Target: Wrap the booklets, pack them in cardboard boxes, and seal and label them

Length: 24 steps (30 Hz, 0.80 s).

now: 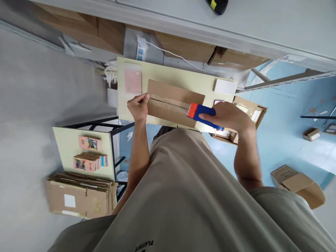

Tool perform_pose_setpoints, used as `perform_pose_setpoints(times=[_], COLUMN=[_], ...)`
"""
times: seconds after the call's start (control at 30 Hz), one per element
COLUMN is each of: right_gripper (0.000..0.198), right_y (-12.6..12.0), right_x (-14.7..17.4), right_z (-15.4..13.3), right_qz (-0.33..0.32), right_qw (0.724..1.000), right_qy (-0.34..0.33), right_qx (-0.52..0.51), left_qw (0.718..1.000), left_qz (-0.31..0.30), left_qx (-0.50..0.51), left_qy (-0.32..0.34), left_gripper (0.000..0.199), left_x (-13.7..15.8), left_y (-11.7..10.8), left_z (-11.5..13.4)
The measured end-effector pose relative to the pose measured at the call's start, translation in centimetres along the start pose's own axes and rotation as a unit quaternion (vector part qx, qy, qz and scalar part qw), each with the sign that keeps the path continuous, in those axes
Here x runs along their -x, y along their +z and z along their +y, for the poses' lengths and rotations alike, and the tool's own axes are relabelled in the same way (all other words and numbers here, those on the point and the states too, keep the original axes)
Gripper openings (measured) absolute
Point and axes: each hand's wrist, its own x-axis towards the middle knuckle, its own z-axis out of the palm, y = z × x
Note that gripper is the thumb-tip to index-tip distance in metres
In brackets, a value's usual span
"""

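A brown cardboard box point(174, 91) lies on the pale yellow table point(181, 72), its long flaps meeting in a dark centre seam. My right hand point(231, 115) is wrapped round a blue tape dispenser point(207, 117) with a red-orange front end, held over the box's right end. A shiny strip of clear tape point(168, 104) seems to run along the seam from the dispenser towards my left hand point(139, 106). The left fingers are pinched together at the box's left edge, where the tape's end appears to be; the fingertips partly hide it.
A pink printed sheet point(133, 79) lies at the table's left, a white stack point(224, 86) at its right. An open carton point(258, 108) stands off the right end. Flattened cartons point(78, 196) lean at lower left. A grey shelf edge point(183, 29) spans the top.
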Motion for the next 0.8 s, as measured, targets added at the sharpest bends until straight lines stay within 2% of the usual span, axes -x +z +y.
perform_pose_setpoints(times=[0.07, 0.17, 0.27, 0.37, 0.5, 0.7, 0.8], right_gripper=[0.067, 0.066, 0.063, 0.058, 0.051, 0.053, 0.049], right_y=[0.0, 0.3, 1.4, 3.2, 6.1, 9.8, 11.3], right_x=[1.5, 2.6, 1.5, -0.8, -3.7, -6.3, -6.9], right_z=[2.6, 5.3, 6.5, 6.9, 6.2, 1.9, 0.8], right_qz=[-0.018, -0.045, -0.055, -0.038, -0.011, 0.032, 0.046], right_qw=[0.999, 0.997, 0.995, 0.995, 0.994, 0.992, 0.989], right_qy=[0.026, 0.047, 0.062, 0.085, 0.106, 0.125, 0.137], right_qx=[-0.006, -0.036, -0.055, -0.043, -0.018, -0.002, -0.011], left_qw=[1.0, 1.0, 1.0, 0.999, 0.998, 0.998, 0.997], left_qz=[0.012, -0.003, -0.019, -0.005, 0.005, -0.007, -0.025], left_qx=[-0.001, 0.0, -0.006, -0.037, -0.062, -0.058, -0.068], left_qy=[-0.01, -0.02, -0.016, -0.007, -0.002, -0.007, -0.015], left_gripper=[0.015, 0.021, 0.024, 0.02, 0.024, 0.018, 0.017], left_x=[-0.4, -0.6, -0.3, 0.2, 0.4, 0.2, 0.2], left_y=[-0.8, -1.4, -1.1, -0.4, 0.4, 0.4, 0.1], left_z=[-0.3, -0.7, -1.1, -1.5, -1.9, -2.3, -2.0])
